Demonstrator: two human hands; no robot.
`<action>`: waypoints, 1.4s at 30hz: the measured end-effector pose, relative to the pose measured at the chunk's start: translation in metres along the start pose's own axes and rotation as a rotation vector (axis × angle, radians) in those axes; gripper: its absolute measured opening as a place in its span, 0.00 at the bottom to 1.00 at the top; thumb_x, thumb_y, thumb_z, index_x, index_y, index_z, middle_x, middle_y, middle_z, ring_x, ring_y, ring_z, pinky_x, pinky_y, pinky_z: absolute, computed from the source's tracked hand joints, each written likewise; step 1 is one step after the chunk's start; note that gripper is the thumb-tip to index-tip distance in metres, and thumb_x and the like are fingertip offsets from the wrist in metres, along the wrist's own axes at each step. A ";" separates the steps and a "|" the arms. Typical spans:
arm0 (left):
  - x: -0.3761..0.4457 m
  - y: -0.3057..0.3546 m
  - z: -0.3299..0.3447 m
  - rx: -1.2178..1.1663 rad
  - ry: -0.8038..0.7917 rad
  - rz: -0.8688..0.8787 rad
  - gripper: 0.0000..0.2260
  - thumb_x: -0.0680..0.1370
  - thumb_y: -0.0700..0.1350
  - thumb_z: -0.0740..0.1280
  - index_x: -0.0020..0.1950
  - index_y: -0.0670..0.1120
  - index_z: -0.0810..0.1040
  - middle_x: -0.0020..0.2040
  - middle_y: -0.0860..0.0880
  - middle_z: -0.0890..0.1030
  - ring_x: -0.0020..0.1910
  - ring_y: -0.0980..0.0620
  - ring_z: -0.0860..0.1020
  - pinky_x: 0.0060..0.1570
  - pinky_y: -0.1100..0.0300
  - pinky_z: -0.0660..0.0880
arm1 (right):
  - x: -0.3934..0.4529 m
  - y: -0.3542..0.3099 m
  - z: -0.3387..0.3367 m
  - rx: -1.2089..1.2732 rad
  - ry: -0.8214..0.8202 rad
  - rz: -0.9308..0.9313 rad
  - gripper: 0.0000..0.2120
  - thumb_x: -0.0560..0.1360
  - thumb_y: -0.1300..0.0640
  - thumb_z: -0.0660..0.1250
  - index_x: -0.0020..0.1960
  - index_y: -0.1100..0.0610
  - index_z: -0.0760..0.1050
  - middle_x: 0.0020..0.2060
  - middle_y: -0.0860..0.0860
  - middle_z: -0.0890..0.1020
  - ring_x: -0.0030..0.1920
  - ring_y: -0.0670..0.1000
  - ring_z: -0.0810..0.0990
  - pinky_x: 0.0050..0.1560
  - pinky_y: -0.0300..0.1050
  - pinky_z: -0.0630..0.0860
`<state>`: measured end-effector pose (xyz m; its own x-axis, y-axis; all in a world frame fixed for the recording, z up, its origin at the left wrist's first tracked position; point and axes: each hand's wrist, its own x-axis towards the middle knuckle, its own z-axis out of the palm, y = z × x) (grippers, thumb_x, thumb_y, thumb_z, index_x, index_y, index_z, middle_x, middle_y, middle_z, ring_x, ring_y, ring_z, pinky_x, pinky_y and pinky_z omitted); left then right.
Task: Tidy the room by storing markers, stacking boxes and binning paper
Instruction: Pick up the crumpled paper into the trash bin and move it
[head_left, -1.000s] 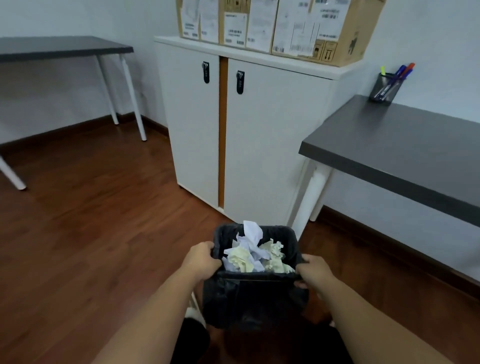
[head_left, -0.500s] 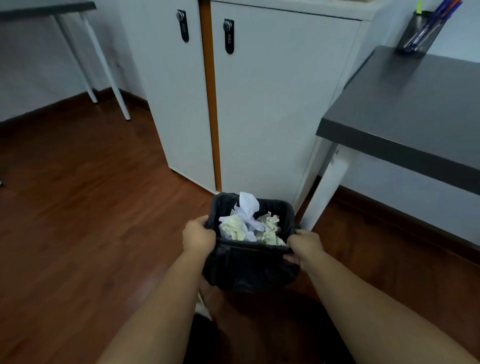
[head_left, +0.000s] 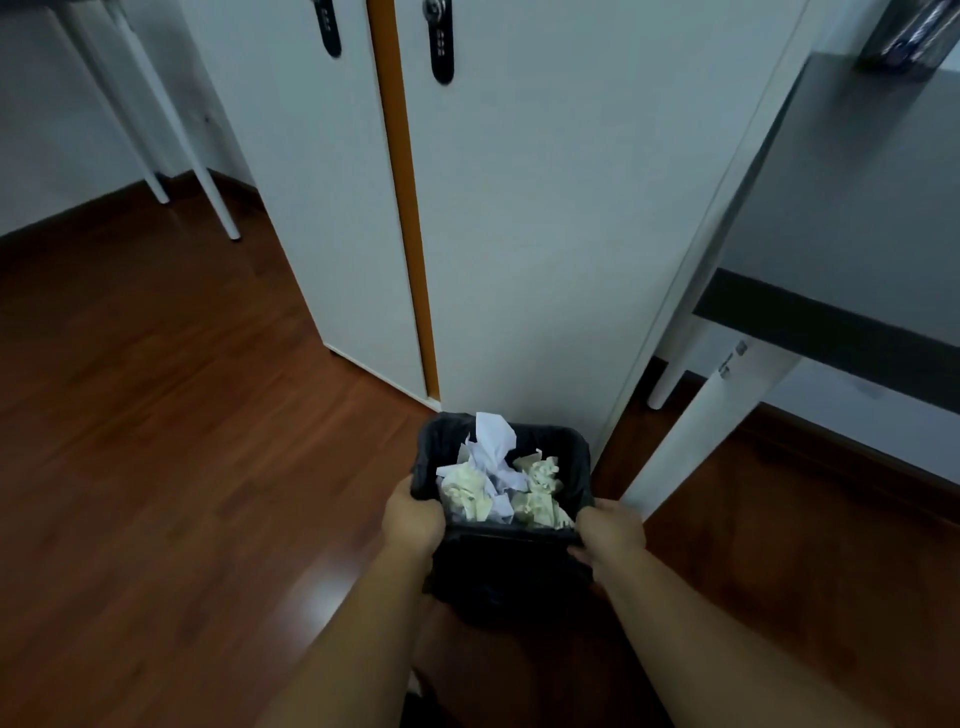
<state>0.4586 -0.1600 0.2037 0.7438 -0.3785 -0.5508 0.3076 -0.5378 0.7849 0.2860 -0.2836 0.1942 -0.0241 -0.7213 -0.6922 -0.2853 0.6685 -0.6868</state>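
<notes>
A small black bin (head_left: 576, 457) lined with a dark bag sits low in front of me, just before the white cabinet. Crumpled paper (head_left: 496, 480), white and cream, fills it to the rim. My left hand (head_left: 413, 519) grips the bin's left rim, fingers curled over the edge. My right hand (head_left: 610, 532) grips the right rim the same way. The marker holder (head_left: 906, 39) shows blurred on the grey desk at the top right.
A white cabinet (head_left: 545, 208) with two locked doors stands straight ahead. A grey desk (head_left: 857, 218) with white legs is on the right, one leg close beside the bin. Another table's white legs (head_left: 171, 135) stand at the far left on the wooden floor (head_left: 156, 441).
I have moved closer to the cabinet and my view has tilted down, so the boxes on top have left the frame. Both hands keep their hold on the bin, now nearer the cabinet.
</notes>
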 end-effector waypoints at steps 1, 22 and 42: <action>0.005 -0.001 0.002 -0.001 -0.011 0.008 0.21 0.74 0.32 0.57 0.62 0.47 0.79 0.51 0.41 0.82 0.50 0.37 0.80 0.54 0.40 0.79 | 0.006 0.002 0.000 0.004 0.018 -0.007 0.17 0.74 0.66 0.62 0.61 0.57 0.78 0.48 0.56 0.81 0.45 0.55 0.81 0.42 0.49 0.83; 0.046 -0.008 0.067 0.059 -0.219 0.085 0.28 0.72 0.27 0.62 0.65 0.53 0.70 0.54 0.47 0.81 0.53 0.46 0.80 0.53 0.46 0.80 | 0.039 0.051 0.013 0.263 0.325 0.013 0.12 0.70 0.62 0.69 0.52 0.51 0.79 0.48 0.52 0.83 0.46 0.55 0.82 0.51 0.53 0.81; 0.080 0.035 0.072 0.603 -0.240 0.266 0.25 0.74 0.39 0.72 0.70 0.45 0.71 0.61 0.44 0.81 0.60 0.44 0.78 0.50 0.61 0.71 | 0.045 0.046 0.016 0.714 0.314 0.073 0.28 0.69 0.69 0.75 0.59 0.53 0.63 0.66 0.62 0.68 0.56 0.61 0.78 0.50 0.52 0.80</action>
<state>0.4859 -0.2631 0.1669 0.5755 -0.6735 -0.4639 -0.3012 -0.7019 0.6454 0.2871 -0.2831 0.1279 -0.3190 -0.6174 -0.7190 0.4100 0.5941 -0.6920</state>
